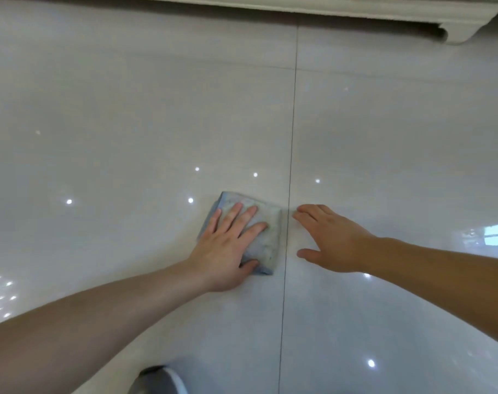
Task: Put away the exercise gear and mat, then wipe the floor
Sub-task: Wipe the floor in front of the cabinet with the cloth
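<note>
A folded blue-grey cloth (266,237) lies flat on the glossy pale tile floor (128,137). My left hand (228,245) presses on it with straight, spread fingers, covering its left part. My right hand (330,240) rests flat on the bare tile just to the right of the cloth, across a dark grout line, fingers straight and holding nothing. No exercise gear or mat is in view.
A cream-coloured piece of furniture with a moulded base (455,32) runs along the top edge. A grout line (292,152) runs down the floor. A grey and white shoe or knee (159,379) shows at the bottom.
</note>
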### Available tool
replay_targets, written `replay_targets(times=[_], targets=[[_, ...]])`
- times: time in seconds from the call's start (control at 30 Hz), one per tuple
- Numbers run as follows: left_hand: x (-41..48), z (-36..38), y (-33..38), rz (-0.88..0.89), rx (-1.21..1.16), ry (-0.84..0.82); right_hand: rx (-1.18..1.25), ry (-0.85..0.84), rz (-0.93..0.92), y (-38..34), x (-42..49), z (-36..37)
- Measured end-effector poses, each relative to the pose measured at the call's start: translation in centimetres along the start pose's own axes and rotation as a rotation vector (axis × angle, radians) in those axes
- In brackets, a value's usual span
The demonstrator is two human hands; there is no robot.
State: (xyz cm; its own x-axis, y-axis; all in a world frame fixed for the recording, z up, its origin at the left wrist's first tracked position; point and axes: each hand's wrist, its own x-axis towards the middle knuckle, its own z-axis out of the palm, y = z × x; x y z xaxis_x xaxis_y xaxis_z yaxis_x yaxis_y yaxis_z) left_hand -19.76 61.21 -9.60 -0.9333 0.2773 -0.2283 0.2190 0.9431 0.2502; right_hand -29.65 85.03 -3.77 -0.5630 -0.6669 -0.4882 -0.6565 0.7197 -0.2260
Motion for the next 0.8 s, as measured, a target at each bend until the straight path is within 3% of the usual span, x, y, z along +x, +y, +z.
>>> replay_targets(times=[0.4, 0.6, 0.8], targets=[[-8.2, -0.5, -9.0, -0.139, 0.045, 0.014, -0.043, -0.006, -0.153, -4.3, 6.4, -0.5], [-8.4, -0.1, -8.0, -0.105, 0.07, -0.017, -0.043, 0.031, -0.125, -2.1, 6.1, -0.3], [-7.2, 0.5, -4.3, 0.037, 0.122, -0.034, -0.042, 0.069, -0.024, 1.9, 4.8, -0.8]])
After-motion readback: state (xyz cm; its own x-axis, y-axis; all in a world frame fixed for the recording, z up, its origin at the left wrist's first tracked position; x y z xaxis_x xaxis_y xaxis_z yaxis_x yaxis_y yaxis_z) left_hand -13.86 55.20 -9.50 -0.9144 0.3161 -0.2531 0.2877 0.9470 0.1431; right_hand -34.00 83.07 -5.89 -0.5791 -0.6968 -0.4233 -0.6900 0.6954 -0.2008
